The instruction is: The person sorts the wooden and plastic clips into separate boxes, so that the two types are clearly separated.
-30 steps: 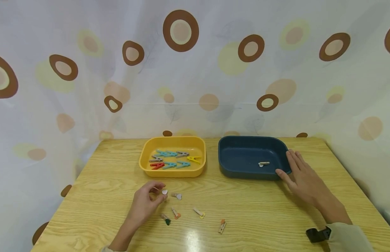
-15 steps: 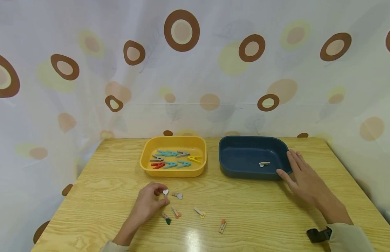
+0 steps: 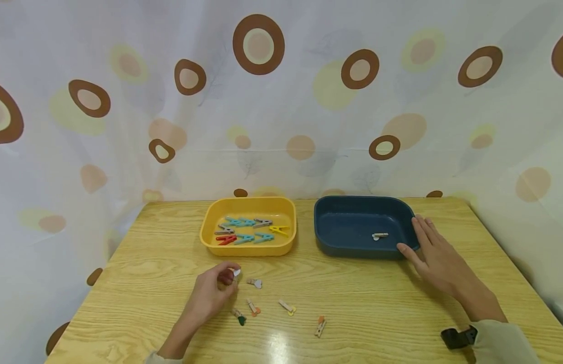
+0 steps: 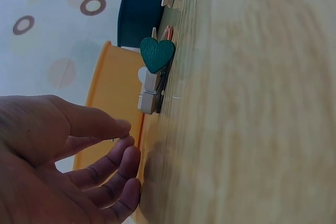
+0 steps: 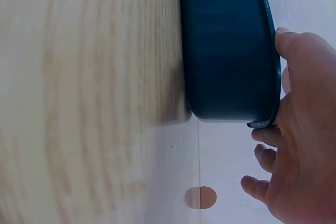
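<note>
My left hand [image 3: 207,293] pinches a small wooden clothespin with a white heart [image 3: 237,272] between thumb and fingertips, just above the table in front of the yellow tray [image 3: 249,250]. In the left wrist view the fingers mostly hide that clothespin. Beside it lies another white-heart clothespin [image 3: 255,283]. Nearer me are a green-heart clothespin [image 4: 157,55], an orange one [image 3: 253,308], a yellow one [image 3: 288,308] and another orange one [image 3: 320,327]. My right hand [image 3: 438,260] rests on the right rim of the blue tray [image 5: 233,61], fingers fairly straight, thumb at the front edge.
Several coloured plastic clothespins, including a red one [image 3: 226,239] and a yellow one [image 3: 278,230], lie in the yellow tray. One wooden clothespin [image 3: 380,235] lies in the blue tray. A patterned curtain [image 3: 299,101] hangs behind the wooden table [image 3: 367,303].
My left hand has raised the white-heart clothespin slightly, and the heart has turned between the fingertips. The right hand stays on the blue tray's rim.
</note>
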Demonstrator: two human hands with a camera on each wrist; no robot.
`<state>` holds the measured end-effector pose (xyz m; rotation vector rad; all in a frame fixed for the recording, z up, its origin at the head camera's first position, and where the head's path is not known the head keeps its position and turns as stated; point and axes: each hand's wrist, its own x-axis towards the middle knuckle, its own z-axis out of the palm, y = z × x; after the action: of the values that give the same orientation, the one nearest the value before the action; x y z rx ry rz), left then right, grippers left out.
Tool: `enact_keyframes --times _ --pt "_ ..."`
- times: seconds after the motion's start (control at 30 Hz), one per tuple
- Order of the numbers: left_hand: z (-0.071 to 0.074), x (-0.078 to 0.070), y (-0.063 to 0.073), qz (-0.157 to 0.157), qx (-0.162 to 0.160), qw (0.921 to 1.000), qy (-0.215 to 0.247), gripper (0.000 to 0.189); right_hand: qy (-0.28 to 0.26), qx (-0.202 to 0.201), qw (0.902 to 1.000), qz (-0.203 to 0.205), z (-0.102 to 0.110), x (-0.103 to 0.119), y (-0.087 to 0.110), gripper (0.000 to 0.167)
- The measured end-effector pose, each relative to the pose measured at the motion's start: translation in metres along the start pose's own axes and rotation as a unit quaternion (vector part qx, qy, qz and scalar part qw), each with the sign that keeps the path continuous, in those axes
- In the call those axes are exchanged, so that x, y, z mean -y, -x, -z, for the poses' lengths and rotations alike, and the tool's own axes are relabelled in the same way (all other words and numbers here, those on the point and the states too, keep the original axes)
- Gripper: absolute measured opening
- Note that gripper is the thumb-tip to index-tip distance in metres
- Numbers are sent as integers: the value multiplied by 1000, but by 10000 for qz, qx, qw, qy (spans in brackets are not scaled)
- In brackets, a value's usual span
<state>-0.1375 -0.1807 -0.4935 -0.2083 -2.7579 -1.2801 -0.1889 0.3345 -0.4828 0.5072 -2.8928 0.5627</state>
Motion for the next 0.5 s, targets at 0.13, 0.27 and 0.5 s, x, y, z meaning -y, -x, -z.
enact_keyframes --times 0.13,0.27,0.5 --pt "2 -3 1 25 -46 9997 223 29 -27 -23 10000 20 1 1 0 83" --pt "3 -7 1 8 -141 9995 265 23 -43 -40 10000 23 1 1 0 83" --pt "4 -14 -1 -23 -317 9993 198 18 -24 -12 10000 18 0 0 0 83"
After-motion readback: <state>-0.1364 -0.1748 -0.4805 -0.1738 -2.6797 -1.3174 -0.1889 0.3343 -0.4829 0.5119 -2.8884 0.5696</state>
